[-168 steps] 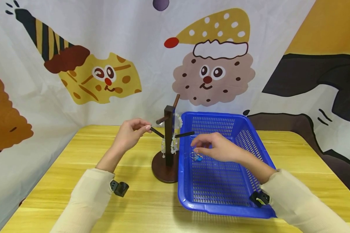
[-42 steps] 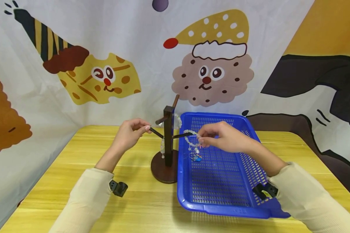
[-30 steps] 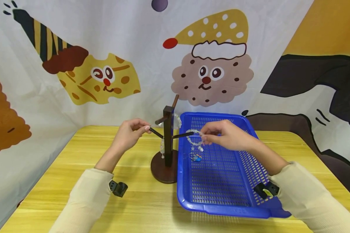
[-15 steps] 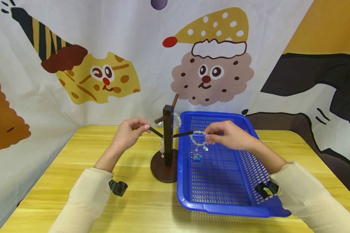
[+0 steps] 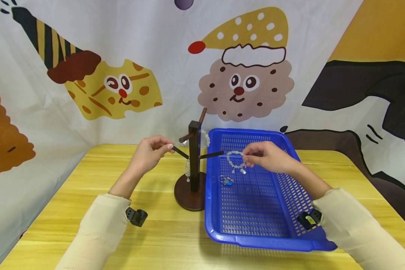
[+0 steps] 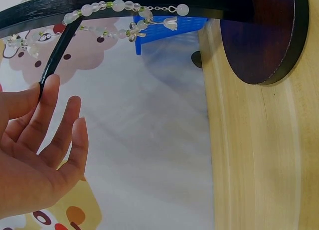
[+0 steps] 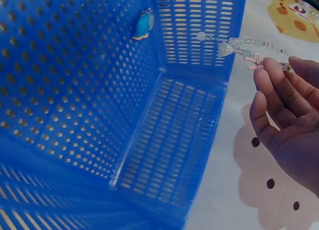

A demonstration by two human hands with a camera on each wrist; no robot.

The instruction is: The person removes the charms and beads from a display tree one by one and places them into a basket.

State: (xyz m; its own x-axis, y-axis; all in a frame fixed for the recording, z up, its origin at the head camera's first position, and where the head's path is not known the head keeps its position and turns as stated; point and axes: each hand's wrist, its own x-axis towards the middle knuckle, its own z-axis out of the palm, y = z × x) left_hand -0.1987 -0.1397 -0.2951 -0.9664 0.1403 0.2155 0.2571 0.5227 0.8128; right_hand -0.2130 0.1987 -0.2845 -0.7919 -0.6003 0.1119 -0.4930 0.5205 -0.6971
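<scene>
My left hand (image 5: 150, 154) pinches the tip of a dark wooden peg (image 6: 59, 51) on the jewelry stand (image 5: 194, 161). On that peg hangs a bracelet of white and green beads (image 6: 118, 6) with small charms. My right hand (image 5: 268, 156) pinches a pale beaded bracelet (image 5: 235, 159) between thumb and fingers. This bracelet hangs over the blue basket, just off the tip of the stand's right peg (image 5: 212, 155). A pink bow charm (image 7: 254, 61) shows beside the fingertips in the right wrist view. Another beaded bracelet (image 5: 207, 139) hangs at the stand's upper back.
The blue plastic basket (image 5: 256, 244) stands right of the stand on a wooden table (image 5: 155, 232). A keyring with a blue charm (image 5: 227, 181) lies inside it. Behind the table hangs a printed cartoon cloth (image 5: 175, 82).
My right hand took hold of the bracelet on the right peg and drew it rightward. It has come off the peg's tip. My left hand stays on its peg.
</scene>
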